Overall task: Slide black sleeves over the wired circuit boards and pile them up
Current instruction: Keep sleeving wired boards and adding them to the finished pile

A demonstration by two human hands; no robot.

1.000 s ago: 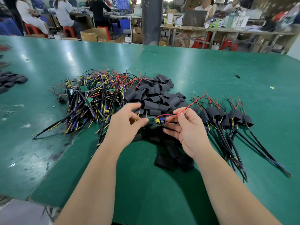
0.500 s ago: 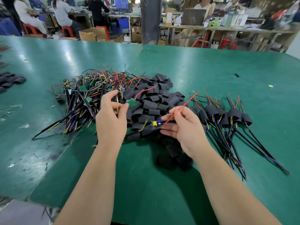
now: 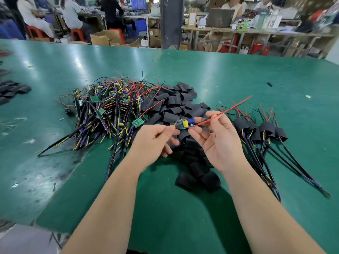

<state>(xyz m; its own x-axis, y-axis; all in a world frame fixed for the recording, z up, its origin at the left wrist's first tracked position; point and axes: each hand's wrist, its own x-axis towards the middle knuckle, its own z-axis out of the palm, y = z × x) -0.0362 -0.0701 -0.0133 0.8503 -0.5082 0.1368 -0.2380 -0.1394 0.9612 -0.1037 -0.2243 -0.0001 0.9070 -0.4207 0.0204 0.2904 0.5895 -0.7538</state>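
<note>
A bare circuit board [image 3: 185, 123] is hanging just above the centre of the frame, held between both hands over a heap of black sleeves [image 3: 172, 107]. The left hand [image 3: 156, 142] is pinching the short wires at the board's left end between thumb and forefinger, with its other fingers curled. The right hand [image 3: 219, 142], palm up, is pinching the red wire [image 3: 236, 105] just right of the board, and the wire is running off toward the upper right. Left of the sleeves a tangle of unsleeved boards [image 3: 110, 109] is lying, and to the right a row of sleeved boards [image 3: 264, 128] is trailing cables toward the lower right. Everything is resting on a green table [image 3: 238, 70]. People are sitting at benches along the top edge.
</note>
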